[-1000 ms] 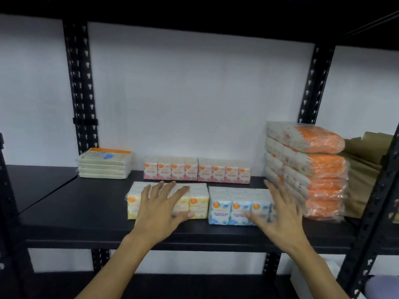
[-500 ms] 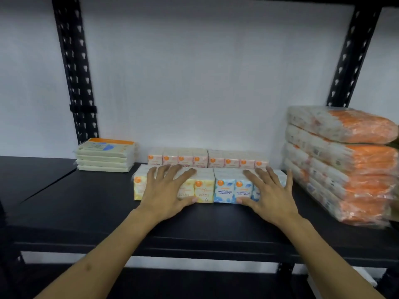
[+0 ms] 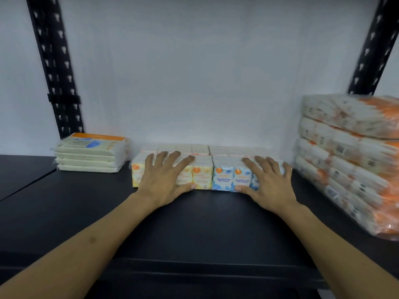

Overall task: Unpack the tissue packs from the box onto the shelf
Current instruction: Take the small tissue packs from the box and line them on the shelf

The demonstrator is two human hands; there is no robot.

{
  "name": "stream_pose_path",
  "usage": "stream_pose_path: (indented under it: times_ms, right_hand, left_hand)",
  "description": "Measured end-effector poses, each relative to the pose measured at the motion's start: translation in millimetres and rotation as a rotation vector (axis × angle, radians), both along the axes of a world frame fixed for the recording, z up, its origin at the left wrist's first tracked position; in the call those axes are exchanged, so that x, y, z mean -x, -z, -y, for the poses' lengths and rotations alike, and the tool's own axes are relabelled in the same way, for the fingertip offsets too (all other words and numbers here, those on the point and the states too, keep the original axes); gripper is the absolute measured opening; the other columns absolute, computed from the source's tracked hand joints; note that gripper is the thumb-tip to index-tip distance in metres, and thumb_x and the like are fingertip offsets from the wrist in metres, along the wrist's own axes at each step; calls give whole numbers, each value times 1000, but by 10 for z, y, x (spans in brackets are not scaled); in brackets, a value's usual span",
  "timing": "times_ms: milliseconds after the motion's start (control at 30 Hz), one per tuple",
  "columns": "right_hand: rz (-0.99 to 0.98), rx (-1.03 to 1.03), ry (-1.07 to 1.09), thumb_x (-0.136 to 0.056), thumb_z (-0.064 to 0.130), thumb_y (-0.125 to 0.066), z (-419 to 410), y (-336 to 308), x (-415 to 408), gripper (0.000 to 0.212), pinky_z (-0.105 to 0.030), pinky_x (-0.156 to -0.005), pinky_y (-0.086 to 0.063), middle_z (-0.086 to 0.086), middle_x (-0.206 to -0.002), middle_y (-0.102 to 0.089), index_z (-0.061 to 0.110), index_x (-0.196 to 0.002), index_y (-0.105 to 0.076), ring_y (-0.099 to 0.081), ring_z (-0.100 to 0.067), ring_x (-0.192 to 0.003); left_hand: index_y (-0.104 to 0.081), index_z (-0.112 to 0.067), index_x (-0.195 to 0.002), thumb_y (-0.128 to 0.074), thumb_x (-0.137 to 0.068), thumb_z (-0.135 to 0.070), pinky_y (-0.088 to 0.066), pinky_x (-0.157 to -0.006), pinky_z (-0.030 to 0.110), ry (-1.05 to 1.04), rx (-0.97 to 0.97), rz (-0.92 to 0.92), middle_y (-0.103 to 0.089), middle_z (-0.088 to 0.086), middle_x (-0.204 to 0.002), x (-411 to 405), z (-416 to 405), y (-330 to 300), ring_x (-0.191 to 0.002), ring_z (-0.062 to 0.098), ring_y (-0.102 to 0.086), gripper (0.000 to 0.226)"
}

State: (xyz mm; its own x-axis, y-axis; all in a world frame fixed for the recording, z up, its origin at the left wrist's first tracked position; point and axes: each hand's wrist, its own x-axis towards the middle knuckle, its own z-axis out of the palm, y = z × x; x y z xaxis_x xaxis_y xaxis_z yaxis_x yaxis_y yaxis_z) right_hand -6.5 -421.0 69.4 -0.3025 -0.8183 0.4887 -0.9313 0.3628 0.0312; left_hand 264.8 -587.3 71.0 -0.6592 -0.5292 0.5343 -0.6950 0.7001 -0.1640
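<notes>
Now both hands lie flat, fingers spread: left hand on the yellow packs, right hand on the blue packs, whose row runs left-right, touching the rear row.

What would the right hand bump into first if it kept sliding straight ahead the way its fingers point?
The right hand already lies flat on the blue tissue pack. Going straight on, it would probably meet the back row of packs next, then the white wall, though depth is hard to judge.

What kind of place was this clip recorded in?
Probably a stockroom or shop storage area: a black metal shelf with slotted uprights, and bulk wrapped tissue packs stacked against a bare white wall.
</notes>
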Motion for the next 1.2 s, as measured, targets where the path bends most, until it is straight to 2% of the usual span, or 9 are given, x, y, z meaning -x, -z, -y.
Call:
stream_pose_path:
  times_ms: [167,333,467,633,800,900,1033,1133,1200]
  right_hand:
    - [-75,42,-2,-74,89,-25,61,6,50,94,-59,-114,-16,-3,-159,-36,41,-154,-28,-30,-27,-147]
    - [-62,16,31,-84,81,-44,49,-17,-8,86,-59,-116,-9,-2,-163,-26,43,-156,-19,-20,-26,-151]
    - [-30,-57,77,-88,80,-37,55,-39,-98,89,-63,-119,5,-4,-169,2,41,-158,0,3,-30,-155]
    - [64,31,123,-82,84,-41,-112,-91,-309,113,-69,-114,12,-7,-157,43,31,-154,28,22,-31,-153]
    - [245,129,26,-84,73,-53,-493,-50,-789,108,-56,-117,15,-3,-165,27,28,-159,10,17,-23,-154]
    - [285,2,-3,-92,64,-50,-715,32,-1008,85,-48,-124,-4,-4,-169,-1,26,-159,-13,-9,-23,-155]
    - [464,-51,-6,-98,55,-49,-935,-39,-1137,61,-46,-118,-27,-4,-164,-26,21,-148,-44,-35,-25,-144]
    - [319,-7,-12,-102,57,-35,-1169,117,-1289,54,-42,-114,-28,4,-155,-44,26,-141,-54,-38,-16,-142]
    - [246,67,-23,-105,54,-23,-1352,316,-1423,55,-40,-116,-25,7,-155,-45,29,-144,-52,-35,-14,-145]
  left_hand:
    - [-31,-48,-152,-27,-80,-89,-25,-115,60,16,-3,-28,-42,-2,-157,24,98,9,-142,35,-38,82]
    - [-31,-47,-153,-26,-80,-89,-25,-114,59,11,-10,-11,-41,-1,-158,21,71,-16,-142,35,-38,84]
    - [-21,-49,-154,-28,-81,-89,-13,-119,58,-15,-39,23,-29,-1,-163,7,-33,-48,-148,32,-26,84]
    - [0,-44,-160,-35,-78,-90,13,-119,65,-59,-68,-19,15,9,-170,7,-283,-167,-157,34,0,100]
    - [-11,-38,-161,-58,-80,-74,-8,-125,56,96,-167,-188,31,-3,-165,-132,-843,-116,-156,27,-10,100]
    - [-7,-31,-161,-64,-85,-65,-30,-121,48,79,-386,-263,38,-10,-161,-257,-1127,24,-155,25,-14,101]
    - [-25,-28,-157,-52,-94,-64,-40,-112,46,22,-445,-195,4,-4,-171,-379,-1388,-19,-147,26,-34,78]
    - [-38,-26,-154,-37,-98,-69,-36,-115,43,5,-513,-128,-29,-2,-166,-508,-1592,34,-148,22,-36,71]
    - [-36,-25,-156,-10,-97,-72,-24,-123,41,-8,-400,-44,-31,-1,-165,-603,-1770,164,-153,20,-25,80]
